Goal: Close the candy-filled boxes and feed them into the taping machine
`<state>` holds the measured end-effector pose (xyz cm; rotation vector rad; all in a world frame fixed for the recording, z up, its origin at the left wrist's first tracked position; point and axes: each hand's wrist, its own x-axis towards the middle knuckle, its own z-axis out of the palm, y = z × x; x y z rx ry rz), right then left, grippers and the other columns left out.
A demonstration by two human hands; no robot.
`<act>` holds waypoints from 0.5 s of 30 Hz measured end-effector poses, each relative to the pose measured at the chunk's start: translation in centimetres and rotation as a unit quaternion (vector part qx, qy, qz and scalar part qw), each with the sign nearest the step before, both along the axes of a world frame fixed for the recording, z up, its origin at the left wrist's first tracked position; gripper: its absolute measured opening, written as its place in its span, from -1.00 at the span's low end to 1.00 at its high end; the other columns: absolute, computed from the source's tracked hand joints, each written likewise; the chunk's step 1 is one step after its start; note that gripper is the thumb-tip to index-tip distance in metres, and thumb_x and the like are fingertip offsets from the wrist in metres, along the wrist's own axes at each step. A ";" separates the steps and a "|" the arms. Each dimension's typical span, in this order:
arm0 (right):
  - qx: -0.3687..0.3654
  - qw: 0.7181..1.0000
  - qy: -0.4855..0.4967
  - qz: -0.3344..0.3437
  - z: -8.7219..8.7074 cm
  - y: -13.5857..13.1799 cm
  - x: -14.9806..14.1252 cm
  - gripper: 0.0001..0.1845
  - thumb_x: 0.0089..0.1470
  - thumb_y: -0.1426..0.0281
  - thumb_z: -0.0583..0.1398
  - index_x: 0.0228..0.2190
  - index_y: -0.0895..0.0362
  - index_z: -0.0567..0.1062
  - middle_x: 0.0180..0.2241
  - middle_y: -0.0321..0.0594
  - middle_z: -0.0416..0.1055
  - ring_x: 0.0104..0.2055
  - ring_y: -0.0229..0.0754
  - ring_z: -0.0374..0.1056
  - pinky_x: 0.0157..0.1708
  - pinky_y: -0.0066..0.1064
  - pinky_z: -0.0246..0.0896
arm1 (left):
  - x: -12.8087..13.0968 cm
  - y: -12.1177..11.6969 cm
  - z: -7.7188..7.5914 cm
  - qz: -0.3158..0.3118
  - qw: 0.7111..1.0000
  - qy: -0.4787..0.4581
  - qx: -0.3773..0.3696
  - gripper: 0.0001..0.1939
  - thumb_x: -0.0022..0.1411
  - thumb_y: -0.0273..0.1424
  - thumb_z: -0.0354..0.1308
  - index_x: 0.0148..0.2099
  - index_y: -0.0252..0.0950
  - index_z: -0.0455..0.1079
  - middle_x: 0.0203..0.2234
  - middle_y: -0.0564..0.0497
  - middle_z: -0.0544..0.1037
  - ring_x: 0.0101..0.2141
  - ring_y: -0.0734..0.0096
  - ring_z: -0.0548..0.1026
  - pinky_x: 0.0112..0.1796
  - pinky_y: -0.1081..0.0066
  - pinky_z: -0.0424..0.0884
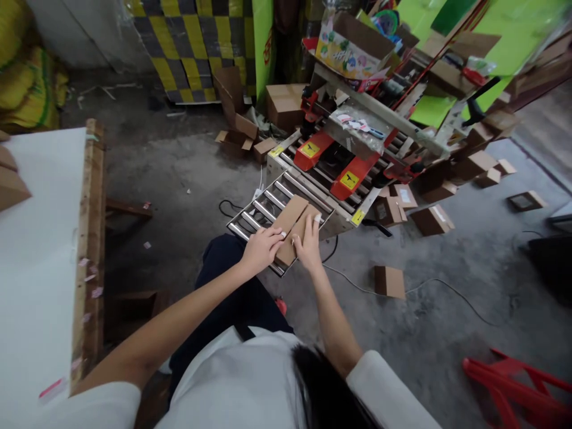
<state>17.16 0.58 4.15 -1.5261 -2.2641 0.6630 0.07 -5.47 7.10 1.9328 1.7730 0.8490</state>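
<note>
The brown, oblong cardboard box point(290, 215) sits askew on the short, silver metal roller table point(255, 218) at the centre of the frame, and a dark gap along its top suggests that the flaps could spring up if the pressure eases. The left hand point(263, 247) has its fingers bent over the box's left side, and the right hand point(308, 243) spreads its fingers over the right side, holding it between them. Free-turning rollers could let it skid or twist, and an angled entry could jam it between the red metal guides point(314, 149) right of centre. Fingers near those guides would be at risk. A white, wood-edged worktop point(40, 256) fills the left edge; the grey concrete floor point(179, 161) carries small cartons at right, a loose pale cable point(348, 280) and, lower right, a red plastic stool point(513, 381).
</note>
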 end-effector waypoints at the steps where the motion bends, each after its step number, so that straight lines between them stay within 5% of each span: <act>1: 0.002 1.000 -0.021 0.017 0.7 1.0 0.1 -0.20 0.32 0.18 -0.06 0.40 0.25 -0.23 0.41 0.12 -0.47 0.46 0.14 -0.42 0.35 0.14 -0.23 | 0.0 0.2 0.0 0.004 1.000 -0.028 0.001 -0.69 0.40 -0.35 -0.01 -0.01 -0.26 0.53 0.03 -0.09 0.55 -0.04 0.16 0.46 0.03 0.10 0.41; 5: 0.031 0.987 -0.103 0.122 3.1 0.2 -0.3 -0.08 0.24 0.12 0.07 0.40 0.29 -0.20 0.41 0.13 -0.38 0.45 0.23 -0.44 0.33 0.29 -0.34 | -0.2 0.6 -0.1 0.027 0.989 -0.145 -0.014 -0.62 0.40 -0.30 -0.09 0.02 -0.28 0.53 -0.03 -0.11 0.59 -0.02 0.17 0.50 0.08 0.10 0.41; 9: 0.066 0.973 -0.158 0.154 2.7 -2.3 -1.7 -0.01 0.18 0.12 0.20 0.39 0.31 -0.13 0.39 0.20 -0.30 0.44 0.24 -0.37 0.30 0.38 -0.47 | -0.9 1.0 -0.9 0.041 0.958 -0.273 -0.072 -0.54 0.39 -0.16 -0.07 0.10 -0.29 0.48 0.07 -0.13 0.53 0.09 0.14 0.47 0.19 0.09 0.34; 11: 0.072 0.975 -0.169 0.128 2.3 -0.3 -2.4 -0.05 0.17 0.20 0.22 0.38 0.31 -0.09 0.38 0.23 -0.25 0.44 0.22 -0.32 0.30 0.37 -0.46 | -0.9 1.4 -1.5 0.063 0.937 -0.334 -0.078 -0.47 0.35 -0.12 -0.01 0.20 -0.34 0.37 0.16 -0.19 0.45 0.17 0.10 0.41 0.22 0.06 0.31; 15: 0.074 0.994 -0.074 0.040 4.0 9.7 -2.2 -0.15 0.10 0.20 0.29 0.27 0.35 0.17 0.32 0.33 -0.05 0.39 0.31 -0.16 0.28 0.38 -0.45 | -0.5 1.2 -2.2 0.128 0.921 -0.365 -0.046 -0.45 0.32 -0.15 0.02 0.23 -0.37 0.27 0.15 -0.31 0.40 0.17 0.01 0.40 0.16 0.00 0.38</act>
